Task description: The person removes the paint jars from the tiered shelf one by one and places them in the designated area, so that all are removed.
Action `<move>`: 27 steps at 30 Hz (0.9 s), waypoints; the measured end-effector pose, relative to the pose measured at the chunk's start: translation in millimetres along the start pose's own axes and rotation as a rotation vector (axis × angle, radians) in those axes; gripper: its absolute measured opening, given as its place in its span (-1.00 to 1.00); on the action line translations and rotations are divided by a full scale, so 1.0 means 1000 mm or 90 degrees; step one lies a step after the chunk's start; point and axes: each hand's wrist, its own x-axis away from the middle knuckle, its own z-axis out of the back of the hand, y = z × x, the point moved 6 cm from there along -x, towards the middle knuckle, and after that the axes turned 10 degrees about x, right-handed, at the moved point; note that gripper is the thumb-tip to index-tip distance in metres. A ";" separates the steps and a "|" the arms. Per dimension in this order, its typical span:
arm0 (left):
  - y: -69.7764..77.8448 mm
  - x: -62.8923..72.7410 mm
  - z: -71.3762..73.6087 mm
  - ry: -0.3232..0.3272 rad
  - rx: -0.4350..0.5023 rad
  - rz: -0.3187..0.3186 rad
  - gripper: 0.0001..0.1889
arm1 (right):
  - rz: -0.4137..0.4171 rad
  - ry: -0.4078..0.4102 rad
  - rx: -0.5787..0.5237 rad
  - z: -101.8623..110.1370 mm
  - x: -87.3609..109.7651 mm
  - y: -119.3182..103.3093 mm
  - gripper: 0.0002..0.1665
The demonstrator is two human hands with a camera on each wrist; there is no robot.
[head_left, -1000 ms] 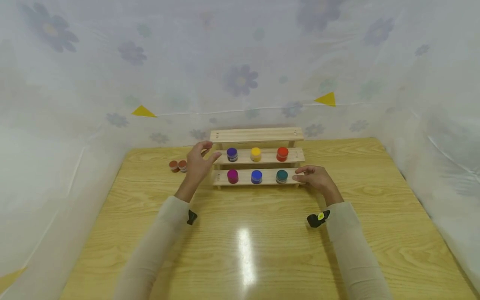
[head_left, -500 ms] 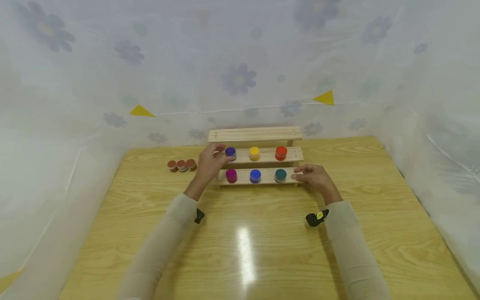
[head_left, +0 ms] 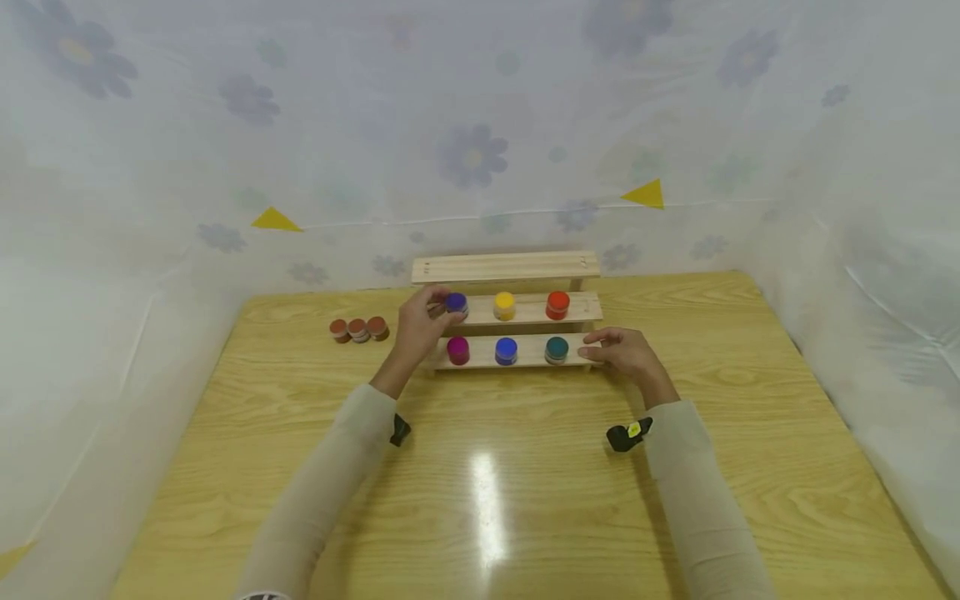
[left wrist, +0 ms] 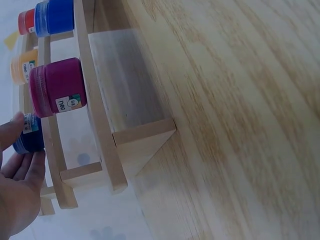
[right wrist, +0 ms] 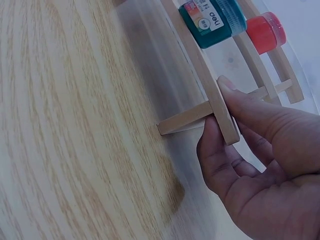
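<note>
A three-step wooden rack [head_left: 506,267] stands at the back of the table. My left hand [head_left: 420,327] has its thumb and fingers around the dark purple paint jar [head_left: 457,305] at the left of the middle step. In the left wrist view that jar [left wrist: 31,132] sits between thumb and fingertips. At the bottom step's right end, my right hand [head_left: 628,354] pinches the board, thumb above and fingers below, as the right wrist view shows. Yellow [head_left: 505,306] and red [head_left: 557,305] jars share the middle step. Magenta [head_left: 458,351], blue [head_left: 506,351] and teal [head_left: 557,350] jars stand on the bottom one.
Three brown-topped jars [head_left: 358,331] stand in a row on the wooden table [head_left: 420,500], left of the rack. A flower-patterned white sheet [head_left: 337,125] hangs behind and along both sides, with yellow triangles [head_left: 645,194] on it.
My left hand has moved right from beside the rack to the dark purple jar and closed around it, uncovering the third brown-topped jar. My right hand stays at the bottom step's end.
</note>
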 end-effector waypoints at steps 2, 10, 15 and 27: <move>0.000 0.000 0.000 0.004 0.003 0.008 -0.56 | 0.003 0.000 0.000 0.000 0.000 0.000 -0.41; 0.000 0.002 -0.002 0.006 0.020 0.013 -0.56 | -0.008 -0.004 -0.011 0.002 0.005 -0.005 -0.43; 0.003 0.002 0.000 0.013 0.020 0.003 -0.56 | -0.015 -0.014 -0.018 0.002 0.014 -0.019 -0.48; 0.007 0.005 0.016 0.030 0.006 0.001 -0.54 | -0.004 -0.005 -0.006 0.000 0.002 -0.001 -0.41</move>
